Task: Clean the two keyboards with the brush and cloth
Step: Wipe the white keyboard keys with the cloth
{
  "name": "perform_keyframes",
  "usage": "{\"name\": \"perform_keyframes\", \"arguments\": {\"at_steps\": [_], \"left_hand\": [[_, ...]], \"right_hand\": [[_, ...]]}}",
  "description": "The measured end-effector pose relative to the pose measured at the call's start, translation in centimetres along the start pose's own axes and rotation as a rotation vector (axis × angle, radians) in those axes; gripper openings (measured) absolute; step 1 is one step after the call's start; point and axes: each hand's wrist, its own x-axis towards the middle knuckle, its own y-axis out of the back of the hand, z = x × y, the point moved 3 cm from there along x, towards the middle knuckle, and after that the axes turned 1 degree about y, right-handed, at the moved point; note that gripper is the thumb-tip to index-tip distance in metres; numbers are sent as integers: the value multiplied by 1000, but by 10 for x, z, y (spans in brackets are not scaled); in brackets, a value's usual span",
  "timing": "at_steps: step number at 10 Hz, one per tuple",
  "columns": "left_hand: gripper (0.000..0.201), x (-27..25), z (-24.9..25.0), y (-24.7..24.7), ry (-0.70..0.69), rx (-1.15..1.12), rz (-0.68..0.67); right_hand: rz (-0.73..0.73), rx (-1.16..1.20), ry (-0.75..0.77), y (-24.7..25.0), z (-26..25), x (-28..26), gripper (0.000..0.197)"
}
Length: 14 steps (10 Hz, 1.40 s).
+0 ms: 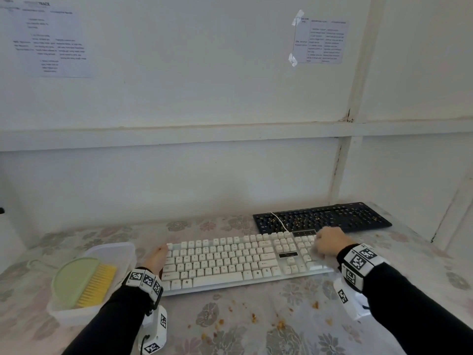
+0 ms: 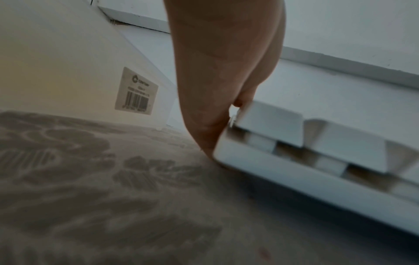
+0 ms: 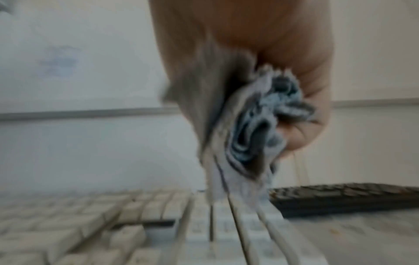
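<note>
A person sits at a table (image 1: 256, 329) covered with a flowered sheet. A white keyboard (image 1: 230, 262) lies in front of them. The left hand (image 1: 156, 257) rests against its left end, fingers straight, steadying it; the left wrist view shows fingertips (image 2: 211, 139) touching the keyboard's corner. The right hand (image 1: 330, 243) is over the number pad at the right end, fist closed around a bunched grey-blue cloth (image 3: 256, 129), which hangs down to the keys. The right wrist view is blurred.

The white keyboard looks free of crumbs, so it seems brushed already and is now being wiped. Crumbs (image 1: 256, 319) lie scattered on the table on the near side of it. A black keyboard (image 1: 322, 217) lies further away on the right, just behind the white one, with crumbs over its keys; it looks untouched, so about half the job remains. The brush (image 1: 94, 285), green with yellow bristles, lies in a white tub (image 1: 122, 249) at the near left.
</note>
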Motion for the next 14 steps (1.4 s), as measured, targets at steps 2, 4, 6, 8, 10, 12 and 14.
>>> {"name": "perform_keyframes", "arguments": {"at_steps": [2,4,6,8,10,12,14], "left_hand": [[62,-19,2,-5,179,-170,-72],[68,-41,23,-7,70,-107,42],[75,-46,28,-12,29,-217,51],[59,-50,27,-9,18,-291,71],[47,-64,31,-7,-4,-308,73],[60,-61,27,-8,-27,-344,39],[101,-2,-6,-14,-7,-316,54]], "right_hand": [[146,-19,48,-11,-2,9,30],[-42,-141,46,-14,8,-9,3],[82,-236,207,2,-33,-23,25],[212,-207,504,-43,-142,-45,34],[163,-141,561,-78,-177,-64,36],[-19,-169,620,-100,-166,-89,21],[221,12,697,-58,-207,-84,25]]}}
